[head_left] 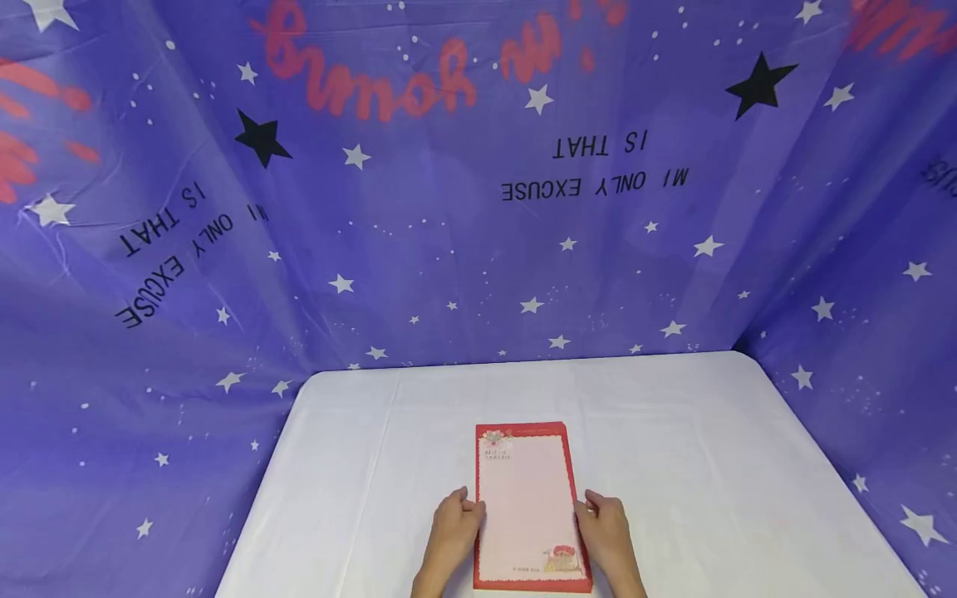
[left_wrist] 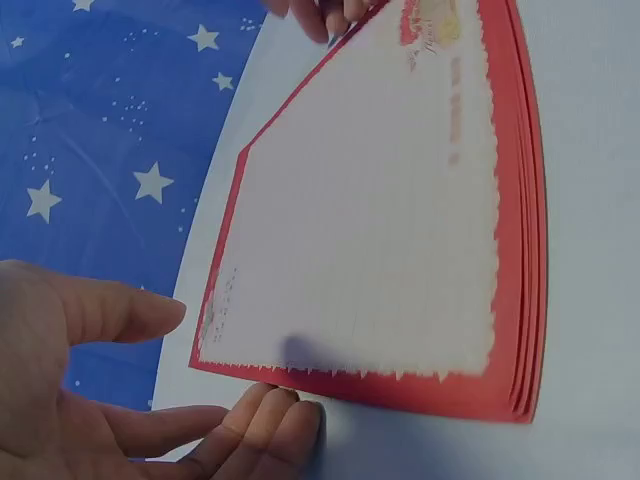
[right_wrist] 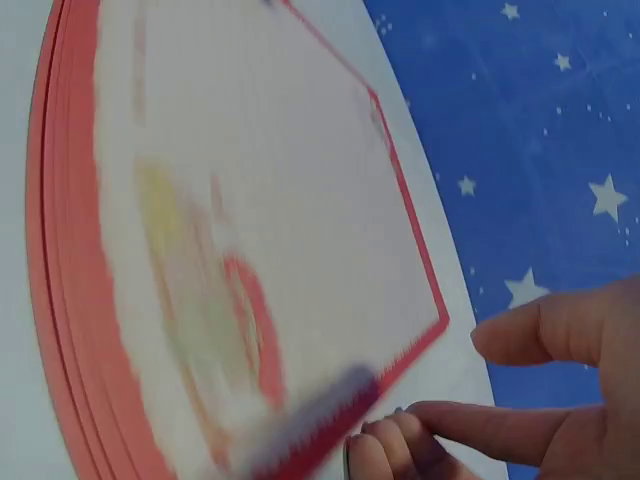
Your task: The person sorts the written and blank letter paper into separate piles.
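Note:
A stack of red-bordered letter paper (head_left: 527, 507) lies near the front of the white table, its pale pink face up. Small flowers decorate one corner, and a little house drawing is in the opposite one. Along its left side, my left hand (head_left: 454, 525) holds the stack by the edge with curled fingers. Several fingertips (left_wrist: 290, 432) touch that edge in the left wrist view, and one digit stands apart from the paper. My right hand (head_left: 607, 531) grips the opposite edge likewise. In the right wrist view its fingertips (right_wrist: 385, 450) meet the red border, partly blurred.
A white cloth covers the table (head_left: 359, 473), with a faint crease down its left part. Purple-blue curtains (head_left: 449, 249) printed with stars and lettering hang behind the table and along both sides.

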{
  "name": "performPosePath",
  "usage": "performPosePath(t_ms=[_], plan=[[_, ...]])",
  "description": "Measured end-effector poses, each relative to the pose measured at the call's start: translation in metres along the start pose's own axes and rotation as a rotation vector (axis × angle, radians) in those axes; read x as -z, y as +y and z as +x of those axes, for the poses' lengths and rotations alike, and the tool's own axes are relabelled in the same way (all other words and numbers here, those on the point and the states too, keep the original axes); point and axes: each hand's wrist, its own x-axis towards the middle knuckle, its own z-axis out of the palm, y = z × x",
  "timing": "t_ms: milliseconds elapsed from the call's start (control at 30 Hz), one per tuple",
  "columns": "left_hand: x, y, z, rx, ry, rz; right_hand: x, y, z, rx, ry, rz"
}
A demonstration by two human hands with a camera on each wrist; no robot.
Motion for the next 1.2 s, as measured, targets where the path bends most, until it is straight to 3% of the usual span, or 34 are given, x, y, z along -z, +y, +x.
performPosePath(t_ms=[167,300,633,767,933,1100,1200], plan=[[-0.005,0.004,0.002,-0.042,0.016,-0.007,-0.009,-0.006,0.0,0.053,0.057,0.002],[-0.008,0.004,-0.001,-0.047,0.037,0.012,-0.015,-0.008,-0.004,0.036,0.07,-0.007],[-0.01,0.013,-0.001,-0.083,0.016,0.092,-0.018,-0.021,-0.009,0.065,0.111,-0.066],[-0.009,0.012,0.003,-0.109,0.023,-0.002,-0.016,-0.025,-0.009,0.077,0.126,-0.05],[-0.001,0.006,0.004,-0.089,-0.056,-0.202,-0.011,-0.032,-0.009,0.068,0.089,0.016],[0.018,0.005,0.001,-0.036,-0.077,-0.356,-0.01,-0.043,-0.011,0.117,0.048,0.096],[0.036,0.005,0.0,0.01,-0.059,-0.401,-0.015,-0.051,-0.014,0.179,0.032,0.174]])
